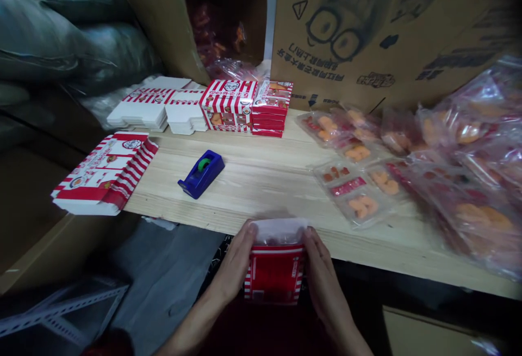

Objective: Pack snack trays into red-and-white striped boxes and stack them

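Between my two hands is a red and white striped paper box (275, 274), held at the table's front edge with its white top flap standing up. My left hand (234, 263) presses on its left side, fingers up near the flap. On the opposite side my right hand (324, 269) grips the box in the same way. Something clear and shiny shows at the box's mouth, but its contents are mostly hidden. Beyond the hands, a blue tape dispenser (207, 179) with a green core lies on the table.
Flat striped cartons (106, 168) lie at the left edge. Folded white cartons (149, 106) and finished-looking striped boxes (230, 103) line the back. Clear packs of orange pieces (361, 204) pile up on the wooden table's (261, 176) right. Large cardboard boxes (346, 79) stand behind.
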The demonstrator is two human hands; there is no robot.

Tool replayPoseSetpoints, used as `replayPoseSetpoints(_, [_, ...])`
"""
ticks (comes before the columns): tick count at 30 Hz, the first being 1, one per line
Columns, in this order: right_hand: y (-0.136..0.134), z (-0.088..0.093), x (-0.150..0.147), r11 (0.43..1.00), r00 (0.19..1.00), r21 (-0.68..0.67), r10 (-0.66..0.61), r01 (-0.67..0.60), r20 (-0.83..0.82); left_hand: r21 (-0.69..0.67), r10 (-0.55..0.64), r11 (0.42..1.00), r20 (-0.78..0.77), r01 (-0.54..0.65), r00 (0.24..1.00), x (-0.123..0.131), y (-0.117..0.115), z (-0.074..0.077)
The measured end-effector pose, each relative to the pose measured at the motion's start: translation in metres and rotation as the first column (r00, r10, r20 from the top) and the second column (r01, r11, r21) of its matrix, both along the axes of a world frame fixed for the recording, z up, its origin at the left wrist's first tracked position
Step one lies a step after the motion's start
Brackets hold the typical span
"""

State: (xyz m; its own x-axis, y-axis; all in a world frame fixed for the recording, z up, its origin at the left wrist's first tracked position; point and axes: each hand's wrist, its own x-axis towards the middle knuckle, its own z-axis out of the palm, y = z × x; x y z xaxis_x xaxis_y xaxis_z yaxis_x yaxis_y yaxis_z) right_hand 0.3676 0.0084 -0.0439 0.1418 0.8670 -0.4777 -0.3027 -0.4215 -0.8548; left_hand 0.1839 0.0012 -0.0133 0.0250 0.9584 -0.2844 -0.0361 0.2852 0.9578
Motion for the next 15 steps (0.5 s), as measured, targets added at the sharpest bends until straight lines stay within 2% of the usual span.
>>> replayPoseSetpoints(4, [-0.01,-0.004,-0.005,0.992,0.971,0.049,0.126,-0.118,-0.205,-0.067,-0.03,0.997,0.175,0.042,0.984,0.006,0.001,-0.012])
replayPoseSetpoints(6, [-0.01,-0.002,-0.006,0.986,0.946,0.038,0.167,-0.163,-0.277,-0.13,0.0,0.991,0.288,0.039,0.958,0.003,0.003,-0.019])
replayPoseSetpoints(10, [-0.005,-0.004,-0.004,0.987,0.93,-0.019,0.145,-0.161,-0.338,-0.236,0.051,0.97,0.436,0.059,0.899,-0.009,0.003,-0.027])
replayPoseSetpoints(13, [-0.004,-0.01,-0.003,0.993,0.939,-0.028,0.101,-0.117,-0.328,-0.231,0.051,0.969,0.539,0.09,0.841,-0.017,-0.002,-0.027])
replayPoseSetpoints(15, [-0.004,-0.012,-0.004,0.993,0.94,-0.035,0.097,-0.115,-0.327,-0.249,0.093,0.965,0.609,0.078,0.788,-0.02,-0.005,-0.027])
